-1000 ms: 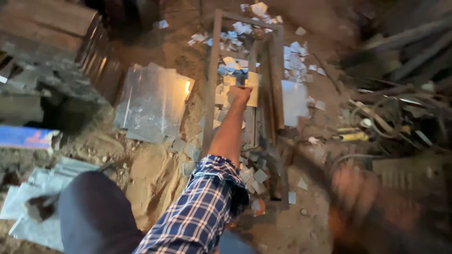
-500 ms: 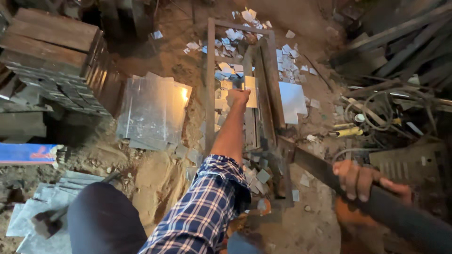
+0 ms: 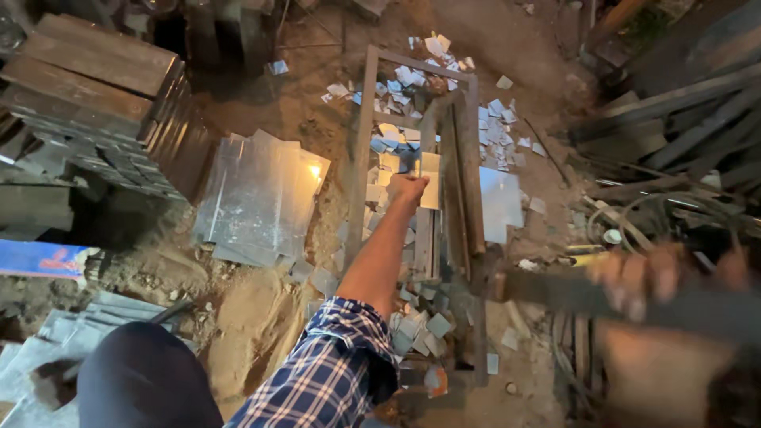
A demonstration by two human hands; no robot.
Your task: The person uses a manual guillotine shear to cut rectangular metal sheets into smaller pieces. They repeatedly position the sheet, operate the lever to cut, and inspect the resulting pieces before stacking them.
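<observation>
While my left hand [image 3: 408,190] reaches far out over the metal frame [image 3: 468,182] lying on the dirt, its fingers curl shut around the edge of a pale glass shard [image 3: 430,179] standing inside the frame. Broken glass pieces [image 3: 412,321] litter the ground under my arm. My right hand [image 3: 646,273], blurred, wraps closed around a long dark bar [image 3: 555,289] pointing toward the frame's near end.

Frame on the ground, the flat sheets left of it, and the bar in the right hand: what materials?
Frame: looks like weathered wood, dull grey-brown slats. Sheets: likely glass or polished metal, glossy, throwing back a bright glare spot. Bar in the blurred right hand: dark, probably metal; motion blur leaves it open.
</observation>
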